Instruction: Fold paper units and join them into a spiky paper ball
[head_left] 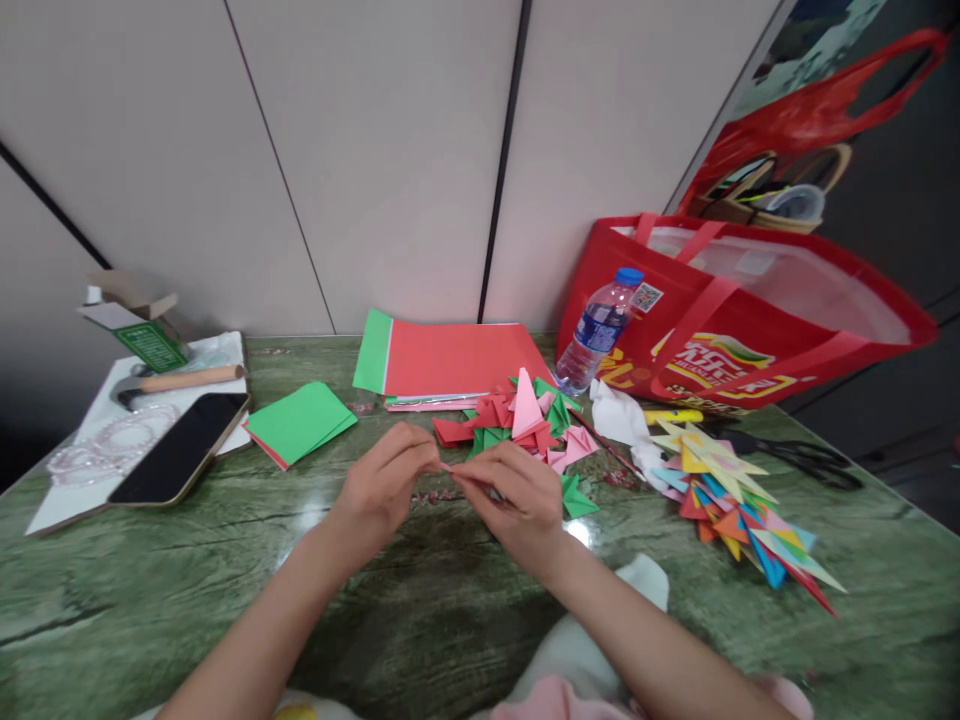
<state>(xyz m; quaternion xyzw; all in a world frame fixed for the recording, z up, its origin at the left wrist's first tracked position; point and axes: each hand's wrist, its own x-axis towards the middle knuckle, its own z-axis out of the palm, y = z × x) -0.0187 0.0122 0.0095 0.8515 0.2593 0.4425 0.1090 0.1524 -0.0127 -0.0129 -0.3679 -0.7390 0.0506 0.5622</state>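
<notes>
My left hand (384,482) and my right hand (519,498) meet above the table, fingertips pinched almost together. Between them shows a sliver of pink paper (445,467), mostly hidden by the fingers. Just behind my right hand lies a pile of folded red, green and pink paper pieces (527,412). Beyond that, red paper sheets (461,358) rest flat with a green sheet (372,352) at their left end. To the left of my left hand is a stack of green paper cards (301,422) with a red edge beneath.
A phone (182,450), a hammer (191,379) and a small green box (150,340) sit at left. Toward the right stand a water bottle (598,335) and a red bag (701,310). Multicoloured folded paper (739,500) and black scissors (802,455) lie near the right edge.
</notes>
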